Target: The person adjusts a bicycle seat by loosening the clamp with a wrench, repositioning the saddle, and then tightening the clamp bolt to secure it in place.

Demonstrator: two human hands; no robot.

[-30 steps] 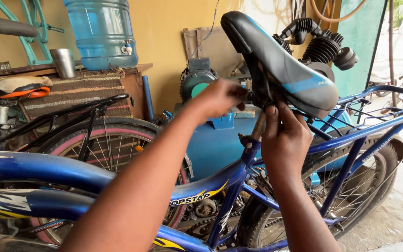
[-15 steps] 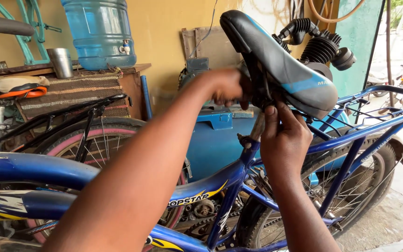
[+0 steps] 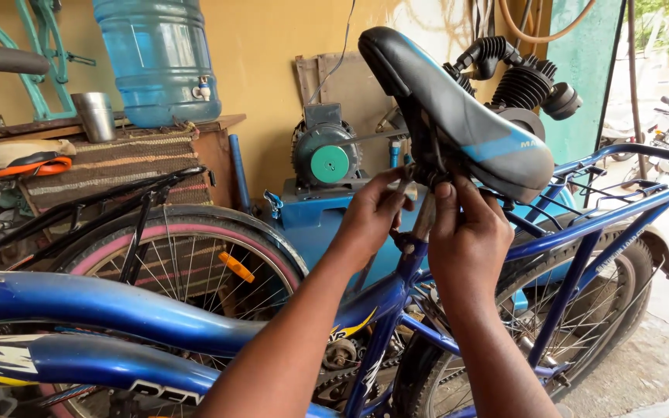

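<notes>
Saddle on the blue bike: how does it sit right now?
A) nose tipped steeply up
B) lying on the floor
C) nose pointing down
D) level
A: the black and blue saddle has its nose raised high toward the wall, while both hands work at the clamp under it.

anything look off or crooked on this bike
Yes: the saddle is tilted hard, nose pointing up toward the wall and rear dropped toward the rear rack. Both hands, left and right, are at the clamp beneath it. Nothing else looks damaged.
</notes>
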